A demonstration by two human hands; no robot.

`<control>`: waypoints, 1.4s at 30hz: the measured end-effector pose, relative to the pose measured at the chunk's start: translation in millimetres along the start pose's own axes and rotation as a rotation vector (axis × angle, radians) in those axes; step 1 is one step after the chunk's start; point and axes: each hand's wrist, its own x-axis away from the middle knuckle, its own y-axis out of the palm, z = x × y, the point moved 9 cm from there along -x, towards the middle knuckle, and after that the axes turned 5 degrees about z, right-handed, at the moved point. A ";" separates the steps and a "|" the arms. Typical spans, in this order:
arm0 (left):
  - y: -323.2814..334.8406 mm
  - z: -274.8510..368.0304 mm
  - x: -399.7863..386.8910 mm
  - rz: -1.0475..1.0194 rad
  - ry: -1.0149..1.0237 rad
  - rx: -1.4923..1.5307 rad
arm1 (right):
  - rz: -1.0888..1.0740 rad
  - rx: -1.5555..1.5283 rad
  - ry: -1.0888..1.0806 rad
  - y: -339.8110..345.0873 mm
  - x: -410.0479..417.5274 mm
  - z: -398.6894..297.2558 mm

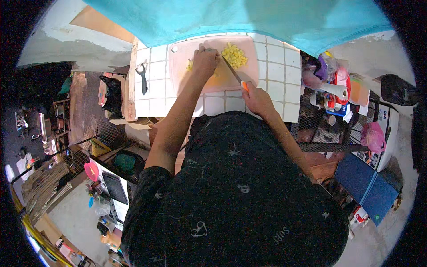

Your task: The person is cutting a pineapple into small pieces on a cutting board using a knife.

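Observation:
My right hand [258, 99] grips the orange and white handle of a kitchen knife [233, 70]. Its blade slants up and left across a pink cutting board [247, 78], the tip close to my left hand [206, 60]. That hand rests on the board with bent fingers, and whatever may lie under them is hidden. Right of the blade sits a heap of small yellow diced pieces [234, 55], perhaps potato. A few more yellow bits [189, 65] show just left of my left hand. Beneath my left wrist, the board has a wet yellowish patch.
The board lies on a white tiled counter [277, 90]. A black-handled peeler [142, 78] is at its left side. Light blue cloth [233, 20] hangs along the far edge. On the right stands a metal mesh rack [307, 121] with bags, a paper roll [335, 89] and containers.

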 end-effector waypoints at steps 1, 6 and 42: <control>-1.4 6.1 1.7 0.036 0.007 0.050 | 0.009 0.005 0.002 0.0 -0.8 1.6; -30.2 1.9 19.5 0.151 -0.053 0.099 | 0.026 -0.034 0.002 -0.7 -0.8 5.0; -110.8 -56.0 60.1 0.506 -0.285 0.519 | -0.026 -0.029 -0.020 -1.1 6.0 6.0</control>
